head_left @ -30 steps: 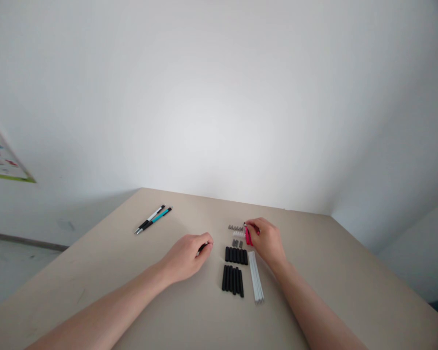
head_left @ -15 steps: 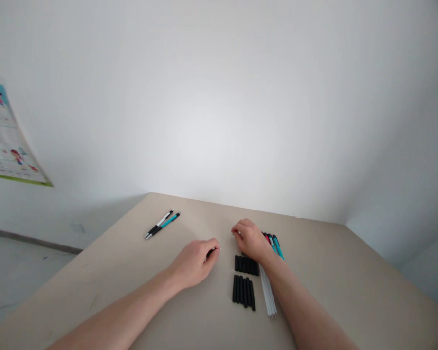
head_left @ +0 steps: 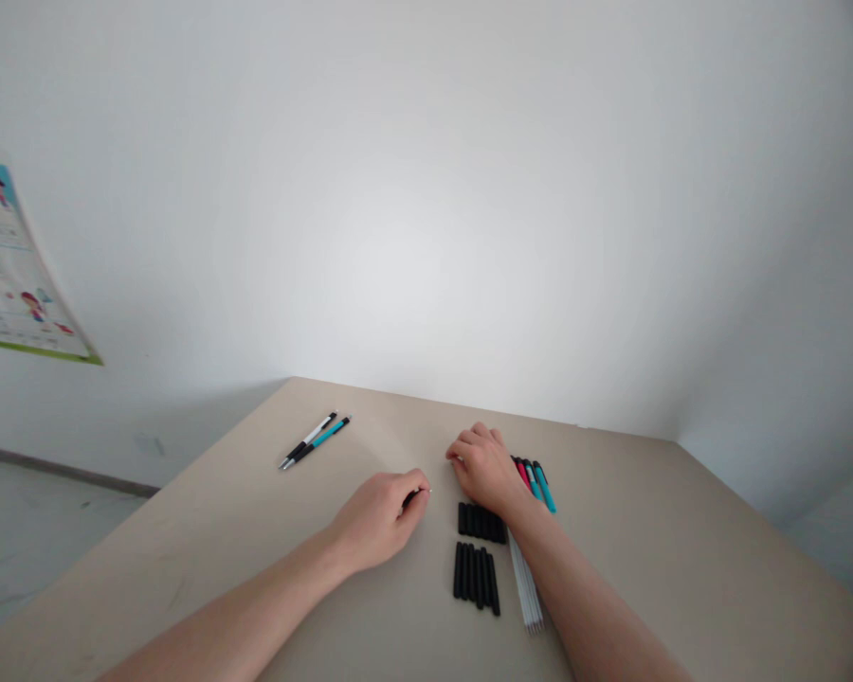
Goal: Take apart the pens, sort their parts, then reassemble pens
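Note:
My left hand (head_left: 380, 516) is closed around a black pen part (head_left: 410, 497), and a tiny pale tip sticks out past the thumb and forefinger. Higher and to the right, my right hand (head_left: 483, 464) pinches its thumb and forefinger together; whatever is between them is too small to make out. Just below that hand lies a row of short black tubes (head_left: 480, 523). A second row of longer black tubes (head_left: 477, 578) lies nearer to me. White pen refills (head_left: 524, 583) lie side by side beneath my right forearm, which partly covers them.
Several coloured pen barrels (head_left: 536, 481), teal and red, lie right of my right wrist. Two assembled pens (head_left: 319, 440), one white and one teal, rest at the far left of the beige table (head_left: 632, 530). A wall (head_left: 426, 237) rises behind, with a poster (head_left: 25, 270) at left.
My right hand has shifted slightly to the left, its finger and thumb still pinched. The left hand stays nearly in place. The whole view has tilted a little.

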Demonstrator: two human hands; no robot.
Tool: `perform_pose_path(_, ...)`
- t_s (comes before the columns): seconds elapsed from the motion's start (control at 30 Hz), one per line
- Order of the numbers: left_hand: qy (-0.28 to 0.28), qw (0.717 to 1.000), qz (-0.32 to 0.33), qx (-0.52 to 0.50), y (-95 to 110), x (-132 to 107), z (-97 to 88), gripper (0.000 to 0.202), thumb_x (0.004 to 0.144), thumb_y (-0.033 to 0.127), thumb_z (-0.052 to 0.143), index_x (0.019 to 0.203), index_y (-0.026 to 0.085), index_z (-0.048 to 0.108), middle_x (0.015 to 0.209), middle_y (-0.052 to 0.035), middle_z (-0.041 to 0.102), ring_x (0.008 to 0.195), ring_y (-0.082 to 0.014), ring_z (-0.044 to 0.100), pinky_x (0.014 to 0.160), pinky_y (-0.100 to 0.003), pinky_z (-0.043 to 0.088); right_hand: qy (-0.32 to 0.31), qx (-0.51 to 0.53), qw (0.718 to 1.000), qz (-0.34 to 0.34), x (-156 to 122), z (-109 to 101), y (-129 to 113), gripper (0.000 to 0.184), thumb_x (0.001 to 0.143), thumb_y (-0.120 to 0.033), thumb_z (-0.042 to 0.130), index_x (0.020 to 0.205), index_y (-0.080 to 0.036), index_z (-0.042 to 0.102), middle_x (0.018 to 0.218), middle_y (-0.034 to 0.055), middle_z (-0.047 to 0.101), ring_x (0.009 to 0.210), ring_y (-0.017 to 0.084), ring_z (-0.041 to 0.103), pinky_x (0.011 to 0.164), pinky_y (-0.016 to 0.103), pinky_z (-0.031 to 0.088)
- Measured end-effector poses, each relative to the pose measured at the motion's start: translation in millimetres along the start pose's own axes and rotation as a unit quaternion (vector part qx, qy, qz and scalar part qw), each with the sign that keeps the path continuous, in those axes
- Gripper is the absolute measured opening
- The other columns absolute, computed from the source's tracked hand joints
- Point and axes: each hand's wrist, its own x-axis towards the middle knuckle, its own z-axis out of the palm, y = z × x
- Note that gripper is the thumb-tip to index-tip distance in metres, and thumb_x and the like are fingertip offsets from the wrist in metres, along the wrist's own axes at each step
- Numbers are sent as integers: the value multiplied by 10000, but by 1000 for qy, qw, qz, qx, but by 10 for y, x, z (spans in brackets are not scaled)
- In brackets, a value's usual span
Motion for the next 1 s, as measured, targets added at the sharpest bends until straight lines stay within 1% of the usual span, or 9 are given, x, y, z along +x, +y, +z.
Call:
perform_pose_path(0.1,1,1000,2,1,-13,-1,1,228,921,263,358,787,196,530,604,19,525,532,-118,470,542,-207,323,3,6,1000,4,-16,-15,-8,212,783,-87,526,846,-203,692,830,63,656,878,222,478,734,341,283)
perform_pose_path(0.17,2,1000,3,1,-22,-3,1,222,921,259,358,787,197,525,604,21,523,528,-116,462,539,-206,319,2,20,1000,3,-28,-28,-13,235,741,-78,530,853,-205,693,847,57,659,883,224,475,740,343,279)
perform_pose_path(0.23,3,1000,4,1,-26,-5,-1,222,921,259,358,784,196,520,614,19,530,534,-115,463,538,-205,317,-4,32,999,-1,-38,-39,-18,239,694,-70,535,819,-198,694,842,53,664,883,227,475,747,347,275)
perform_pose_path(0.3,2,1000,6,1,-25,-7,-5,227,924,259,352,783,195,518,625,16,538,543,-116,468,538,-203,317,-6,34,999,-2,-42,-48,-23,222,678,-72,533,778,-191,692,826,52,669,879,228,476,747,350,273)
perform_pose_path(0.43,1,1000,4,2,-22,-6,-8,230,928,255,348,791,195,523,634,13,548,552,-118,478,546,-202,322,-11,28,1000,3,-43,-58,-29,201,689,-83,526,739,-185,691,808,57,678,866,227,481,745,354,276)
perform_pose_path(0.63,1,1000,6,6,-47,1,15,231,927,257,354,797,196,535,630,10,553,562,-124,494,555,-206,327,-29,13,999,28,-47,-59,-10,210,711,-99,519,767,-180,704,828,66,689,876,232,486,755,356,274)
perform_pose_path(0.8,-9,1000,3,7,-49,-6,14,223,925,258,359,807,197,538,646,8,568,570,-123,510,558,-204,331,-38,8,999,37,-44,-79,-2,202,714,-116,522,754,-187,707,813,68,684,876,234,485,750,353,264)
perform_pose_path(0.93,-8,1000,1,9,-40,-9,12,223,924,259,356,801,197,532,624,16,547,549,-120,493,549,-203,327,-40,16,998,34,-46,-94,-15,246,700,-116,518,841,-197,703,906,47,683,909,224,476,764,340,261)
perform_pose_path(1.0,-7,1000,1,11,-38,-7,13,226,924,262,355,799,197,532,618,17,543,542,-119,488,547,-205,325,-44,19,998,32,-46,-90,-19,257,692,-112,517,856,-193,697,921,38,684,911,220,473,771,337,260)
